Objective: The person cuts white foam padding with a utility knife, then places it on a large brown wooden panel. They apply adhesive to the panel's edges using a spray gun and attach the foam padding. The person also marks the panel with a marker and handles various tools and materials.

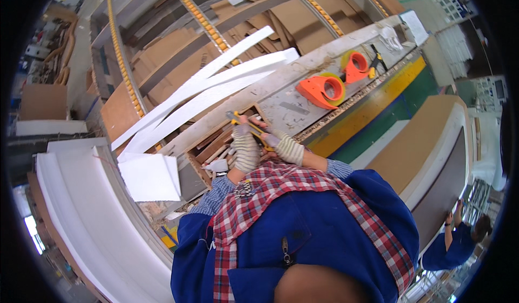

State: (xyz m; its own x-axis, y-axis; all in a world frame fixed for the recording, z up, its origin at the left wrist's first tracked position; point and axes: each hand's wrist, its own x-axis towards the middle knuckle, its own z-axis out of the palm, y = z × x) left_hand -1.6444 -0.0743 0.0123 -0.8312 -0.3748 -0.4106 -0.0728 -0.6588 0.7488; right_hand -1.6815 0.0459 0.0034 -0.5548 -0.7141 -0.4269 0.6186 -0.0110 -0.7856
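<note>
My left hand (246, 147) and my right hand (287, 147), both in striped gloves with bare fingertips, are close together above a wooden tray (201, 168). Between them is a slim yellow and dark utility knife (250, 125), slanting from upper left to lower right. The fingers of both hands are closed around it. Wooden strips and small pieces (213, 147) lie in the tray beneath, partly covered by my hands. A white bottle-like item (217, 165) sits near my left wrist.
Two orange tape dispensers (323, 91) and a black-and-yellow tool (377, 60) lie on the bench (286, 105) to the right. Long white foam strips (200, 89) cross roller rails on the left. White sheets (150, 177) lie nearby. Another person (454, 243) works at far right.
</note>
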